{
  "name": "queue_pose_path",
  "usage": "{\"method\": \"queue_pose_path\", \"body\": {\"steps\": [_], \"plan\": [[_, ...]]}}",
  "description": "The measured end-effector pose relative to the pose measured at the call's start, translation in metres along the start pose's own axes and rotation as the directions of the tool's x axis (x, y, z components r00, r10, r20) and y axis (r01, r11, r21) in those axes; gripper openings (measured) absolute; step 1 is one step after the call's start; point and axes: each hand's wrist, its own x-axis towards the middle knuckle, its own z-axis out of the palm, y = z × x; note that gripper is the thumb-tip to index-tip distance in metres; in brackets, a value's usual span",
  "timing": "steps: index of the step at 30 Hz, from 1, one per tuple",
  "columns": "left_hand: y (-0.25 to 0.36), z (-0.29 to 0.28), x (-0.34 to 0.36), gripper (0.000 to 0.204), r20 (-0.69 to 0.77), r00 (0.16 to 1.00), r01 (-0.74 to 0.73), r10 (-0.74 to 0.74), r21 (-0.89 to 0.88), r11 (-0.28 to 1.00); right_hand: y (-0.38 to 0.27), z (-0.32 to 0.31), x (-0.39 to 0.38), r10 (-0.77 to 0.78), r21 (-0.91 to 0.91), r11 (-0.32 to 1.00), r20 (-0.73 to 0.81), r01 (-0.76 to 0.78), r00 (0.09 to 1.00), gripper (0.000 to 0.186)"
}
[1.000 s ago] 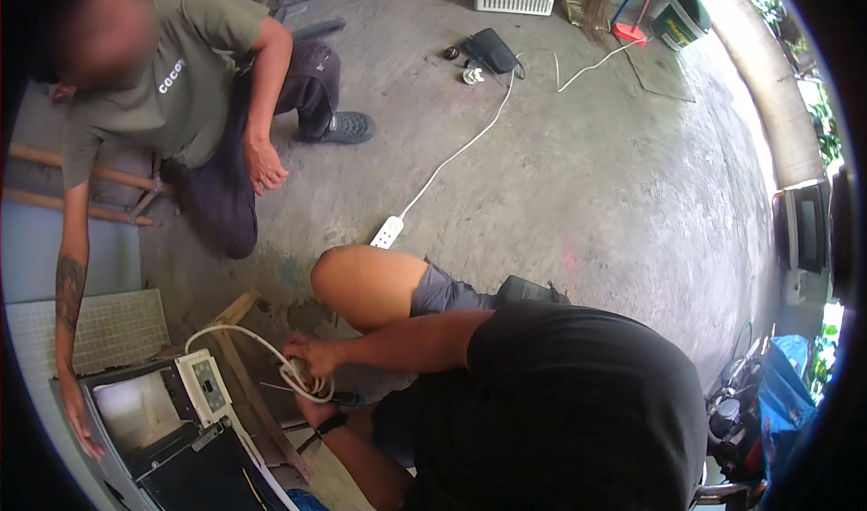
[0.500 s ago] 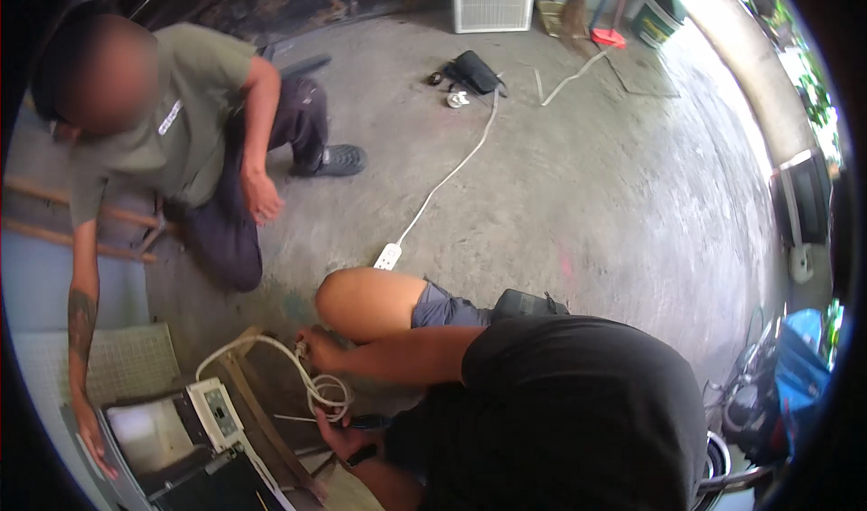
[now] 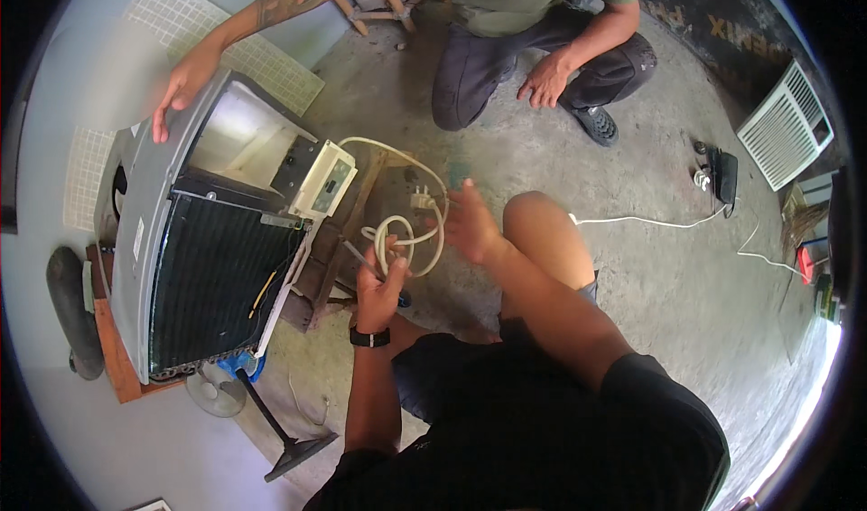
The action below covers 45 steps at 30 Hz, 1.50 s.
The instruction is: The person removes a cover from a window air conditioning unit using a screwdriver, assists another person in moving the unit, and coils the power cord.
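Observation:
A cream power cord (image 3: 432,163) runs from the opened window air conditioner (image 3: 226,267), its end part looped in coils. My left hand (image 3: 379,290), with a dark watch on the wrist, is closed on the coils. That same hand also has a screwdriver (image 3: 357,251), its thin shaft pointing toward the unit and its dark blue handle below. Just right of the plug (image 3: 422,199) is my right hand (image 3: 473,225), slightly blurred, fingers apart and holding nothing I can see. The unit's control panel (image 3: 327,184) faces the cord.
A co-worker squats opposite, one hand (image 3: 185,82) over the unit's casing. Beneath the unit is a wooden stand (image 3: 316,281). A white front grille (image 3: 787,125) leans at far right, near a black pouch (image 3: 724,177) and a white extension cord (image 3: 655,223).
My view has swung left toward the air conditioner. The right hand has come off the plug and opened; the left still holds the coils and screwdriver. The co-worker's hand has lifted off the casing.

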Motion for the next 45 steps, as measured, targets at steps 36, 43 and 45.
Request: {"method": "queue_pose_path", "body": {"steps": [36,43,45], "plan": [[-0.131,0.052,0.022,0.035,0.448,0.892,0.449,-0.067,-0.894,-0.003,0.108,-0.137,-0.011,0.016,-0.069,0.997,-0.351,-0.043,0.936,0.042],[-0.116,0.092,0.019,0.037,0.512,0.832,0.549,-0.214,-0.816,0.179,0.054,-0.151,-0.032,-0.016,-0.080,0.997,-0.426,-0.020,0.904,0.062],[-0.121,0.102,0.018,0.040,0.421,0.870,0.494,-0.257,-0.733,0.468,0.046,-0.128,-0.044,-0.505,-0.746,0.663,-0.506,-0.061,0.699,0.056]]}}
